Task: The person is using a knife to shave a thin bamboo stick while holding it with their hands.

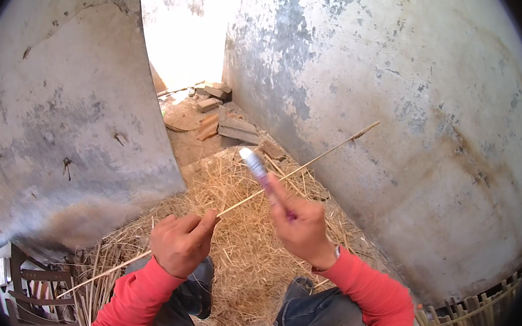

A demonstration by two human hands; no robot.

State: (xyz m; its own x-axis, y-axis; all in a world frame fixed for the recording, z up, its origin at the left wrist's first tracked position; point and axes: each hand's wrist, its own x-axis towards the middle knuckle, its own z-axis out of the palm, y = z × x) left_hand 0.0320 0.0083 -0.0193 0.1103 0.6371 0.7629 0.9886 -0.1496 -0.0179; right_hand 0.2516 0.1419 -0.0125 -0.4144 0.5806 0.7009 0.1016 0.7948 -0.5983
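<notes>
At the lower left corner, a dark wooden frame [20, 285] stood against the base of a stained plaster wall [60, 114], and beside it the near end of a long thin bamboo strip [311, 161] lay among loose stalks. The strip ran diagonally up and to the right across the view. The left hand [182, 243] was closed on it partway along, thumb and forefinger pinching it from above, the red sleeve [137, 298] rising from the lower edge. Beneath both hands lay a heap of dry straw [240, 254] covering the floor between the two walls, with the person's knees in dark trousers [316, 317] showing at the bottom. Farther back, in the gap between the walls, broken bricks and slabs [222, 113] were piled near a sunlit opening. The right hand [302, 225] was closed around the purple handle of a knife [259, 170], whose pale blade pointed up and away, and crossed just over the strip (whether the blade touched the strip could not be told). Beyond the right hand the strip continued to its far tip, which showed against the mottled right-hand wall [414, 114]. At the lower right edge stood part of a woven bamboo basket [471, 318], well apart from both hands.
</notes>
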